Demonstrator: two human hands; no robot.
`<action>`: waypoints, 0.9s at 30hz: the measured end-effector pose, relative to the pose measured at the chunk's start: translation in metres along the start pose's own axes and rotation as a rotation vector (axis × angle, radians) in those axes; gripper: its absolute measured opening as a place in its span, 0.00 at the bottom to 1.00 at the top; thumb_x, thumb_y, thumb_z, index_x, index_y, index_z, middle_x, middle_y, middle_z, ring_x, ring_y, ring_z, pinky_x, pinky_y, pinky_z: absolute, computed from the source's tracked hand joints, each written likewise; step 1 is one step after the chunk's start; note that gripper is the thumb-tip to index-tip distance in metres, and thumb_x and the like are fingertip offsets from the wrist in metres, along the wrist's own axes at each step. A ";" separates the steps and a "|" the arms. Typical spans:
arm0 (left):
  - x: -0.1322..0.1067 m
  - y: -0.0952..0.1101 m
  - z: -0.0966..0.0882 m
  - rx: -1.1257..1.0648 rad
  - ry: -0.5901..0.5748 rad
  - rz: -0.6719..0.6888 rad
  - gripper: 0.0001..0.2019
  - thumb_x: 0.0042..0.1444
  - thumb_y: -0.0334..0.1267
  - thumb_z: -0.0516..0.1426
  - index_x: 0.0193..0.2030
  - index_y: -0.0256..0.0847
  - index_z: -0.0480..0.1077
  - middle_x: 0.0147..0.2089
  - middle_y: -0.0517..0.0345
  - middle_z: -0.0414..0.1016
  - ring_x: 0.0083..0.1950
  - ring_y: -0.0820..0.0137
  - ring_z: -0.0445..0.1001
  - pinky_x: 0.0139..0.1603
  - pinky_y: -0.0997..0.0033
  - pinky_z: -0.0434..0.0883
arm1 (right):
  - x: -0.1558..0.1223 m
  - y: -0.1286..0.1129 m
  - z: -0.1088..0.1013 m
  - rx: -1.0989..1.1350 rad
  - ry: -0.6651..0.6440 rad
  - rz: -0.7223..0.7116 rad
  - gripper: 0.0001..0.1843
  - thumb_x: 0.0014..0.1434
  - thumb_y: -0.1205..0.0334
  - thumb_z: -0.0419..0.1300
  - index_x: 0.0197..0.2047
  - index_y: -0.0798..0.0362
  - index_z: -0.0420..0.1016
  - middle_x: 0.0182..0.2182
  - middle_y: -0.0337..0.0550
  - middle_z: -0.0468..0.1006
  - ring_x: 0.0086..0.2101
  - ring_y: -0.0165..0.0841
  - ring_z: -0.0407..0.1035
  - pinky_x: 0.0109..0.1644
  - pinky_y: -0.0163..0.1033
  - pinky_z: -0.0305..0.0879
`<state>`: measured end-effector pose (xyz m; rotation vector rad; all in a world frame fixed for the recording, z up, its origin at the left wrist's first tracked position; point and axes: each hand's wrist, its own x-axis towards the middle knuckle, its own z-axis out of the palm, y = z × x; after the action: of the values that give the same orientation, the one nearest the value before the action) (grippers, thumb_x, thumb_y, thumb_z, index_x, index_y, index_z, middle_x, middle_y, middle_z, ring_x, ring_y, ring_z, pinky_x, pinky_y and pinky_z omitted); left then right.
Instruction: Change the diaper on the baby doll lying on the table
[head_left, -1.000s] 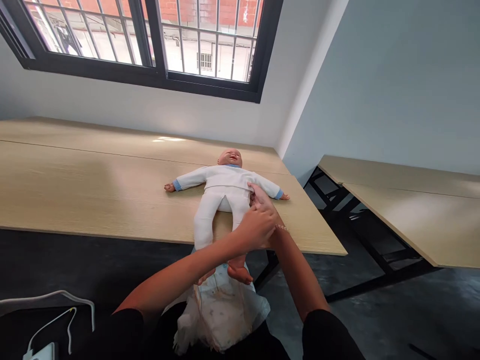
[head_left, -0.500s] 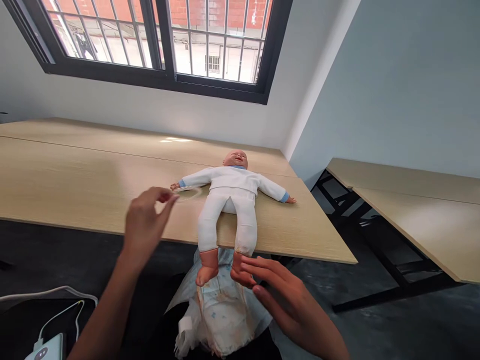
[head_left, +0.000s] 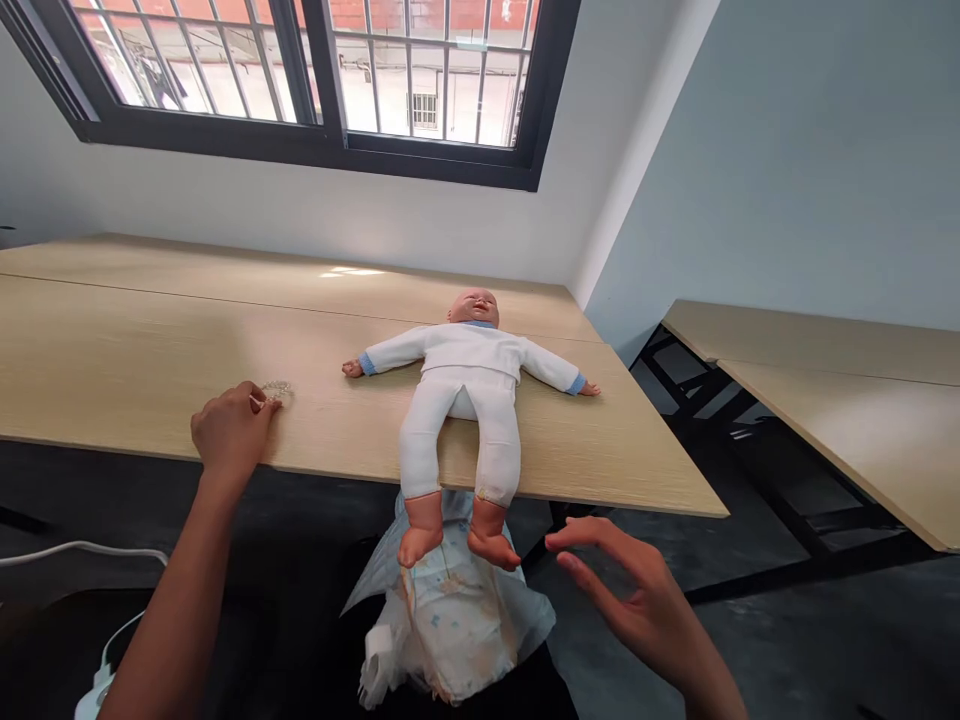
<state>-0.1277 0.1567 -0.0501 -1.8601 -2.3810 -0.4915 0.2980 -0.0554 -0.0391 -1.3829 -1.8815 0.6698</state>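
Note:
On the table [head_left: 135, 370] lies a baby doll [head_left: 469, 350] on its back, in a white top and trousers with blue cuffs. Its bare feet hang past the front edge. To the left of the doll, my left hand [head_left: 234, 430] pinches a thin, pale string of beads [head_left: 277, 388] at the tabletop. Beside the doll's feet, apart from them, my right hand [head_left: 626, 590] hovers with thumb and fingers spread, holding nothing. Below the feet, a printed diaper [head_left: 461, 630] rests on my lap on a translucent plastic sheet or bag [head_left: 371, 570].
A second table [head_left: 825, 395] with black legs stands to the right. Behind the doll is a barred window [head_left: 420, 90] in the wall. At lower left, a white cable [head_left: 82, 548] runs to a pale device [head_left: 94, 695].
My left hand has moved left, away from the doll's arm, bringing the string of beads down to the tabletop. My right hand has drawn back right from the doll's foot.

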 end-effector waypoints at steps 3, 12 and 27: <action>-0.003 -0.005 0.007 -0.037 0.043 -0.005 0.16 0.64 0.46 0.52 0.50 0.35 0.68 0.41 0.52 0.78 0.48 0.57 0.73 0.39 0.70 0.58 | -0.004 0.013 -0.003 0.029 -0.157 0.048 0.09 0.68 0.56 0.58 0.43 0.48 0.78 0.40 0.40 0.79 0.43 0.35 0.74 0.48 0.37 0.70; -0.087 0.004 0.036 -0.204 0.532 0.442 0.13 0.66 0.43 0.52 0.46 0.34 0.68 0.45 0.43 0.76 0.50 0.55 0.71 0.53 0.58 0.66 | -0.034 0.081 0.087 -0.167 -0.407 0.124 0.45 0.46 0.73 0.63 0.68 0.46 0.64 0.69 0.51 0.56 0.66 0.51 0.55 0.66 0.58 0.58; -0.198 0.057 0.003 -0.778 -0.731 0.900 0.40 0.45 0.63 0.67 0.63 0.46 0.68 0.63 0.46 0.71 0.66 0.48 0.66 0.68 0.47 0.62 | -0.022 0.003 0.067 0.320 0.018 -0.228 0.13 0.70 0.62 0.54 0.52 0.44 0.76 0.43 0.38 0.81 0.45 0.32 0.75 0.53 0.34 0.68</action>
<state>-0.0212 -0.0144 -0.0919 -3.6330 -1.2738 -0.7659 0.2516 -0.0760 -0.0883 -0.9538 -1.7906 0.7983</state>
